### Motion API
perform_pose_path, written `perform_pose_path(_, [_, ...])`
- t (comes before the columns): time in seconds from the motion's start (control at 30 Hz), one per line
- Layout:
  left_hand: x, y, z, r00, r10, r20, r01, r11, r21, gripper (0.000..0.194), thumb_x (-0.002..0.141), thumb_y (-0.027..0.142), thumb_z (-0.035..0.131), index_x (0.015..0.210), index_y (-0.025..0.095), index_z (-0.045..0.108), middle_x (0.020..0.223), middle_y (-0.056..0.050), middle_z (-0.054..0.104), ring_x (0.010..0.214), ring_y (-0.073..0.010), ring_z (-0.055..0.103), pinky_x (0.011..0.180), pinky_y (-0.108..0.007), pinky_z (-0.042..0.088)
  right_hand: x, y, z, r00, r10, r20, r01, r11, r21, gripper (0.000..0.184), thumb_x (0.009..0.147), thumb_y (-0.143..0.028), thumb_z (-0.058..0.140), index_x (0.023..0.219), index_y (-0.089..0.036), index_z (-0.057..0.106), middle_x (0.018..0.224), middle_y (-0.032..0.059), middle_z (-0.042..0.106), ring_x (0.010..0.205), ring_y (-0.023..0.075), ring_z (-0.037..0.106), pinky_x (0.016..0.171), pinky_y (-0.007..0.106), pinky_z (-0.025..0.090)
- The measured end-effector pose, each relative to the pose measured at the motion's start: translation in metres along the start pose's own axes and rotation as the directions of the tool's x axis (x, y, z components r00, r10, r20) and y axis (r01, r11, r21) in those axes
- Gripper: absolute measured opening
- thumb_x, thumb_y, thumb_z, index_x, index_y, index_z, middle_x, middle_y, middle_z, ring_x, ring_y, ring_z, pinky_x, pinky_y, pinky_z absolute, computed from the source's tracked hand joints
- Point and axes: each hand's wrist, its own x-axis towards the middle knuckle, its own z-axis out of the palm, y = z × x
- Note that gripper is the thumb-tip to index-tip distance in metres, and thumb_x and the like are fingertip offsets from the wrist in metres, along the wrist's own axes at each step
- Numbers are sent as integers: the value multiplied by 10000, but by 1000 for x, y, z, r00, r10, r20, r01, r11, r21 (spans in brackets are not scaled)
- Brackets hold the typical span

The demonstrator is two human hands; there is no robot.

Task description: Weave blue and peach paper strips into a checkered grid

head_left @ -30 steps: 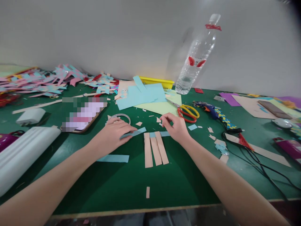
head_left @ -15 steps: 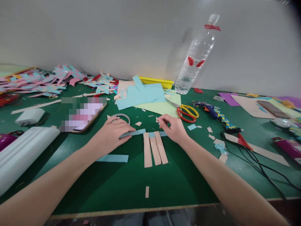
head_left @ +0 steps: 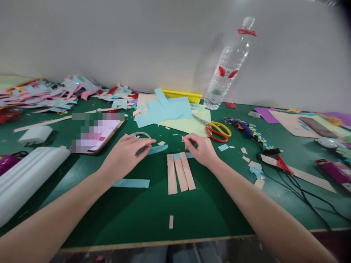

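My left hand pinches a curved blue paper strip between thumb and fingers, just left of the peach strips. Three peach paper strips lie side by side on the green table, fanned slightly, their top ends meeting a short blue strip. Over the right end of that strip rests my right hand, fingers curled together; what they hold, if anything, is hidden. Another blue strip lies flat below my left wrist. One small peach piece sits near the front edge.
Scissors with red and yellow handles lie beyond my right hand, with a leaning water bottle behind. Blue sheets lie at the back. A phone and tape roll are to the left, black cables to the right.
My left hand has shifted slightly up and left, and the blue strip at its fingers has come away from the peach strips and bends. My right hand stays almost still.
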Motion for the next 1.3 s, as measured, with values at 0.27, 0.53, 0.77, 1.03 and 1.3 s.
perform_pose_path(0.27, [3, 17, -15, 967, -255, -13, 245, 943, -227, 344, 916, 358, 541, 1229, 243, 626, 969, -32, 745, 848, -207, 692, 637, -289, 528, -1, -2, 1, 998, -50, -42, 50, 999, 3, 195, 947, -294, 479, 945, -190, 644, 758, 21, 690, 673, 135, 617, 585, 246, 433])
perform_pose_path(0.53, [5, 19, -18, 944, -328, 31, 314, 866, -389, 369, 861, 379, 626, 1200, 231, 639, 945, -38, 720, 855, -192, 673, 768, -311, 565, -3, -9, 6, 989, -148, -23, 146, 987, -70, 169, 930, -247, 495, 994, -185, 640, 808, 29, 713, 694, 137, 640, 607, 253, 479])
perform_pose_path(0.77, [6, 17, -21, 926, -364, 100, 366, 802, -473, 359, 873, 410, 613, 1170, 215, 658, 919, -48, 722, 770, -182, 671, 623, -266, 571, -4, -13, 10, 976, -220, 6, 219, 970, -106, 186, 951, -230, 476, 1050, -179, 625, 878, 46, 720, 746, 143, 659, 676, 277, 532])
perform_pose_path(1.03, [5, 25, -14, 943, -317, 105, 326, 811, -486, 321, 900, 441, 580, 1107, 200, 622, 926, -59, 704, 735, -179, 659, 640, -282, 559, -4, -23, 8, 934, -358, -7, 353, 924, -150, 372, 964, -195, 487, 1335, -193, 453, 1061, 50, 727, 878, 157, 689, 753, 312, 559])
perform_pose_path(1.3, [1, 27, -10, 982, -115, 147, 160, 922, -351, 441, 939, 346, 489, 1360, 221, 446, 828, -10, 676, 782, -197, 662, 698, -297, 527, -4, -23, 14, 852, -516, 93, 521, 816, -252, 416, 980, -183, 493, 1388, -230, 424, 1090, 58, 724, 1016, 201, 661, 968, 416, 502])
